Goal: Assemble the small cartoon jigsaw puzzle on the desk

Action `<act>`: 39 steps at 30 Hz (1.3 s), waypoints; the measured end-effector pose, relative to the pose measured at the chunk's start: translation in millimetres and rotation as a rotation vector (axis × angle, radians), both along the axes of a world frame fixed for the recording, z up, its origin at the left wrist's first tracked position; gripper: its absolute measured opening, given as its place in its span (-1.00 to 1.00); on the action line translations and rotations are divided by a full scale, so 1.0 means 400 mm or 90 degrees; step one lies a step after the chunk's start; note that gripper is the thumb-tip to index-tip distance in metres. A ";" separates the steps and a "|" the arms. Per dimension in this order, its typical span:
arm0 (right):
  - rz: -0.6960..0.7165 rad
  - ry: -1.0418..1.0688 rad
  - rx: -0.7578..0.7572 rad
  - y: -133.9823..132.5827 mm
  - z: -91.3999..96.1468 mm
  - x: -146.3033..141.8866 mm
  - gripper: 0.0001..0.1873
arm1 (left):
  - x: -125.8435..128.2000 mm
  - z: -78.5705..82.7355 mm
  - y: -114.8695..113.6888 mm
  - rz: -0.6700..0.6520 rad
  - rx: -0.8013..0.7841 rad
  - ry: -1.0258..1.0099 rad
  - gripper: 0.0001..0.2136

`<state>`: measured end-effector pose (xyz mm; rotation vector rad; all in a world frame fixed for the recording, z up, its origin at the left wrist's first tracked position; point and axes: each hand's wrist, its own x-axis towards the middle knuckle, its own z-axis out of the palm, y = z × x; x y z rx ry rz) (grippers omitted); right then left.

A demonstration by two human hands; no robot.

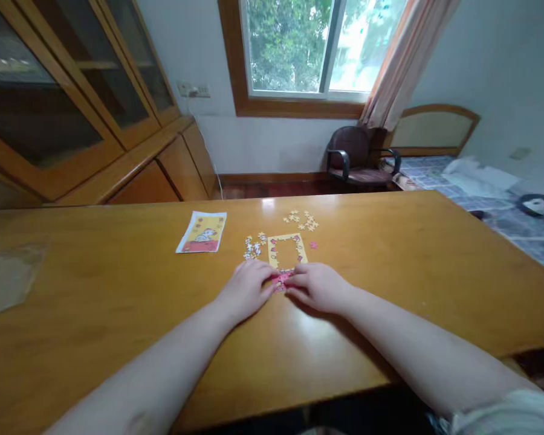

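Observation:
At the lower edge of a partly joined jigsaw puzzle frame, both hands meet over pink puzzle pieces. My left hand has its thumb and forefinger closed at the left end of these pieces. From the right, the fingers of my right hand grip their other end. The exact piece under each fingertip is partly hidden. The frame has yellow sides around an open middle where the wood shows. Just left of it lie loose white puzzle pieces, some behind my left hand.
Loose yellow puzzle pieces lie beyond the frame, with a single pink piece to its right. A printed picture sheet rests farther left on the wooden table. A clear plastic bag lies at the far left.

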<state>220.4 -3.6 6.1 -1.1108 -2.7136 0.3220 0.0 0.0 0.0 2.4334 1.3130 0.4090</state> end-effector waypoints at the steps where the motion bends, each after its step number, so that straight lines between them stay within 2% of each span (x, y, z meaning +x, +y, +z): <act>1: 0.000 -0.002 -0.002 0.000 0.000 0.000 -0.69 | 0.001 -0.001 0.001 -0.002 0.002 -0.002 -0.83; 25: -0.044 -0.015 -0.037 0.006 0.018 0.003 -0.73 | -0.002 -0.016 0.000 -0.021 0.062 -0.025 -0.74; 28: -0.103 -0.008 -0.027 0.018 0.018 0.011 -0.73 | -0.002 -0.014 0.000 -0.027 0.066 -0.023 -0.74; 34: -0.364 -0.037 0.040 0.084 0.006 0.072 -0.66 | -0.001 -0.003 -0.001 -0.020 0.043 0.008 -0.73; 36: -0.386 -0.061 0.041 0.104 0.000 0.094 -0.64 | 0.000 -0.001 -0.002 -0.021 0.047 0.015 -0.73; 39: -0.362 -0.084 0.027 0.119 -0.010 0.111 -0.60 | 0.001 0.001 -0.003 -0.027 0.059 0.018 -0.73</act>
